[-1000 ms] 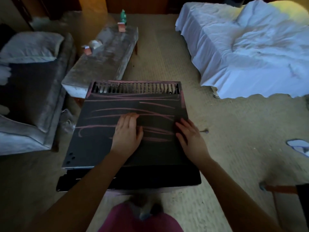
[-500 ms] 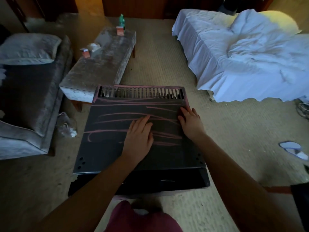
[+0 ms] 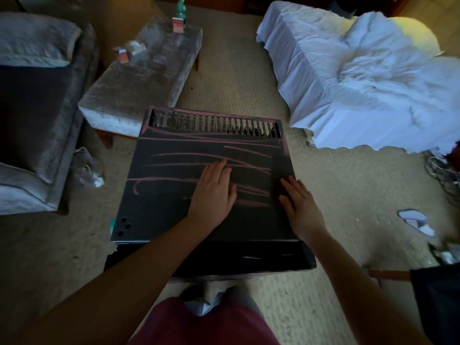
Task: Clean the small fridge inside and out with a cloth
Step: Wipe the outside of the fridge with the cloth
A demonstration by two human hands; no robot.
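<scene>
The small black fridge [image 3: 169, 200] stands on the carpet below me, seen from above. Pink streaks cross its dusty top, and a slotted vent [image 3: 214, 124] runs along the far edge. My left hand [image 3: 214, 192] lies flat on the middle of the top, palm down, holding nothing. My right hand [image 3: 298, 207] lies flat at the right edge with fingers apart. A dark patch sits by its fingertips; I cannot tell whether it is a cloth or a shadow. No cloth shows plainly.
A low grey table [image 3: 139, 80] with a green bottle [image 3: 181, 6] and small cartons stands beyond the fridge. A grey sofa [image 3: 37, 125] is on the left, a white-sheeted bed [image 3: 361, 83] on the right. A plastic bag [image 3: 87, 168], a slipper [image 3: 413, 220] and a shoe [image 3: 443, 175] lie on the carpet.
My right hand slid away along the fridge's right edge, then came back toward me. My left hand shifted slightly right on the top.
</scene>
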